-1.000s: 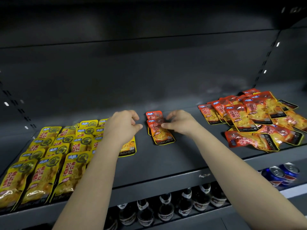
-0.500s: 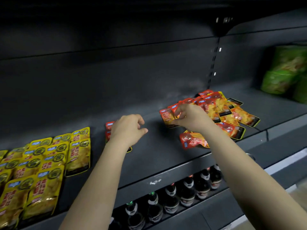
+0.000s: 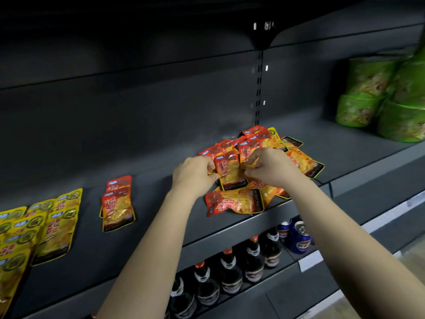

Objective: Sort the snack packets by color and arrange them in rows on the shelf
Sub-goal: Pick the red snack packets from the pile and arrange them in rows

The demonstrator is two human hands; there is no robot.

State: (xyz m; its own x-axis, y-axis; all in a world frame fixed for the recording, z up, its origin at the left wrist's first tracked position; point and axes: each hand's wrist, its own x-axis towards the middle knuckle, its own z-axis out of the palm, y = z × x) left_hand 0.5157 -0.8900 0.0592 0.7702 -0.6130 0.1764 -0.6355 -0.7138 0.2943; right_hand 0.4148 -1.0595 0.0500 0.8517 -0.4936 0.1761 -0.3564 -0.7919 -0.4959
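Dark grey metal shelf [image 3: 161,226] runs across the view, with an unlit back wall behind it. At the far left lie the yellow packets [image 3: 53,226], flat in overlapping rows with their long axes front to back and their tops tilted a little toward the back right. Just beside them, with a bare strip between, sits a short red row [image 3: 117,203] of a few overlapped packets. Their red tops point at the back wall and their black hems face the front lip.

Further right, the left hand [image 3: 193,173] has its fingers curled in and pinches the left edge of a red packet [image 3: 228,171]. This packet lies on top of the heap with its long axis front to back, red end away and black hem toward the person. The right hand [image 3: 269,166] is also curled, pinching what looks like the same packet's right edge, though a neighbouring packet might be caught too.

Around and under both hands the red pile [image 3: 234,202] lies unsorted. One packet at its front lies crosswise along the lip, black hem to the right.

These look like light, glossy, soft foil pouches that will bend and slide over each other. A pinch on the flat sealed side seams or top seam should hold better than one on the filled middle.

Below the shelf stand bottles [image 3: 230,272] and cans [image 3: 296,236], and green packs [image 3: 379,100] are stacked at the far right
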